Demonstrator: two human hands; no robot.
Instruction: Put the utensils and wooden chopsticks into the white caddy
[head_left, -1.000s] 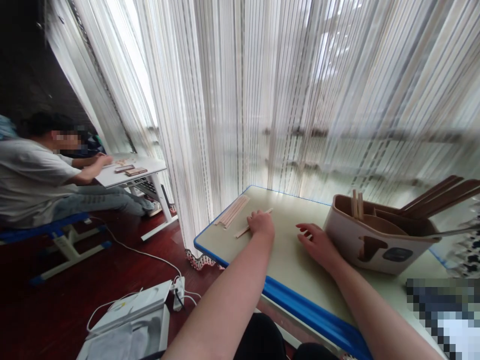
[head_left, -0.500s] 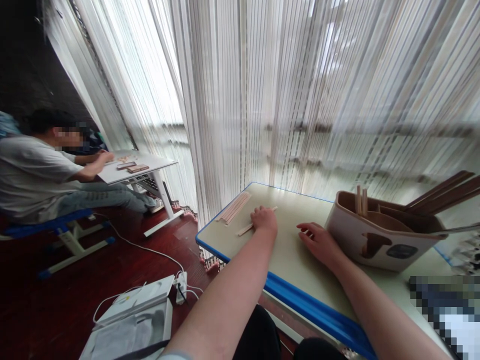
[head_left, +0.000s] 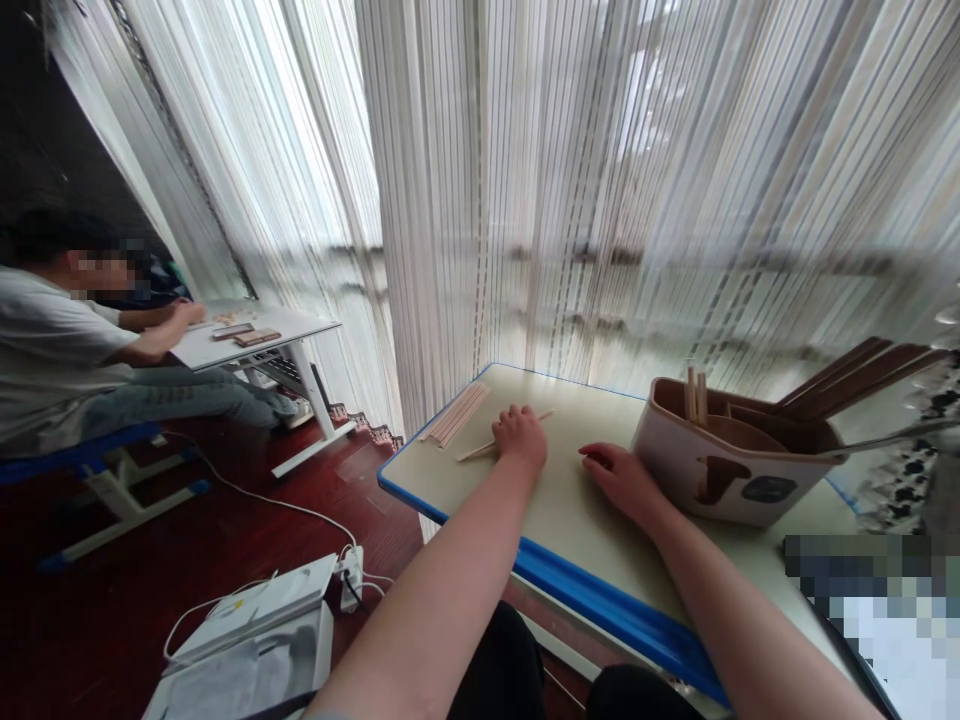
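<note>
My left hand point(head_left: 520, 437) is closed over a thin pale wooden chopstick point(head_left: 475, 453). One end shows below the fingers on the left, the other point(head_left: 547, 413) beyond the hand on the right; whether a second one lies under the fist is hidden. Just left of it, several chopsticks point(head_left: 456, 414) lie side by side in a flat row. My right hand point(head_left: 616, 478) rests on the tabletop with loosely bent fingers, nothing visible in them. Beside it stands a white and brown compartmented box point(head_left: 667, 462), with a few upright chopsticks point(head_left: 696, 397) inside.
Long brown flat pieces point(head_left: 847, 378) jut from the box's right side. The cream table point(head_left: 559, 500) has a blue edge. A curtain hangs behind. At the left a person point(head_left: 60, 330) sits at a white table point(head_left: 289, 326). A power strip point(head_left: 351, 580) lies on the floor.
The view has shifted slightly, so everything sits a bit further left. The chopstick under my left hand looks thinner and is turned a little. My right hand stays beside the box.
</note>
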